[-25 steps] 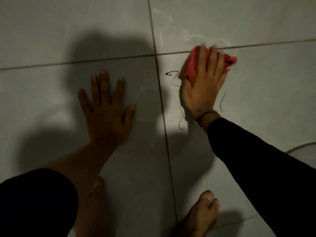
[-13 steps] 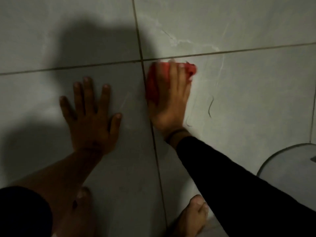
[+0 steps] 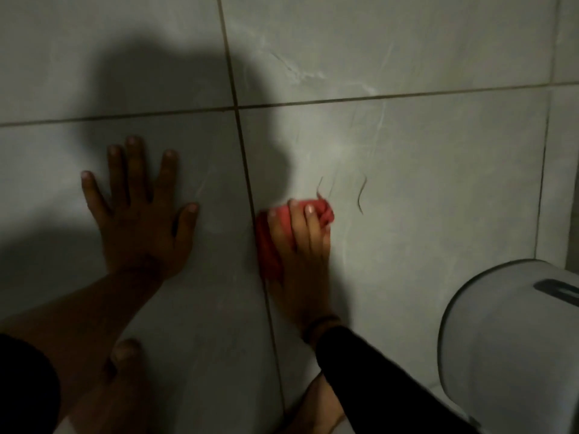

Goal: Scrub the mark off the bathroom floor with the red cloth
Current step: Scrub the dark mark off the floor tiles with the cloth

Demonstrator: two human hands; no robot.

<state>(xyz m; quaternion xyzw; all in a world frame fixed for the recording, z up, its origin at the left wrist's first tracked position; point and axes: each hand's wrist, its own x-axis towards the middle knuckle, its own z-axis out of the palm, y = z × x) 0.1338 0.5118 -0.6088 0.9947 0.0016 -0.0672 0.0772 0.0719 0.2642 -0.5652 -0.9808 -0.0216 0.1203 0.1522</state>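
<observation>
The right hand (image 3: 302, 245) is flat on the floor (image 3: 438, 183), fingers pressed down over the red cloth (image 3: 269, 242), which is bunched beneath the palm and pokes out at the fingertips and along the thumb side, right against the grout line (image 3: 250, 195). The left hand (image 3: 138, 214) is spread wide on the next tile, holding nothing, bracing the body. What is left of the mark (image 3: 362, 195) is a thin dark squiggle lying ahead of the cloth and off to its right, its long axis running away from the person; a fainter stroke (image 3: 319, 186) sits just past the fingertips, possibly more of the mark, though the dim, blurred view makes that hard to call. The right hand is far the nearer, so the scrub likely goes forward and right. A white bin (image 3: 507, 346) stands at the lower right, clear of the stroke.
</observation>
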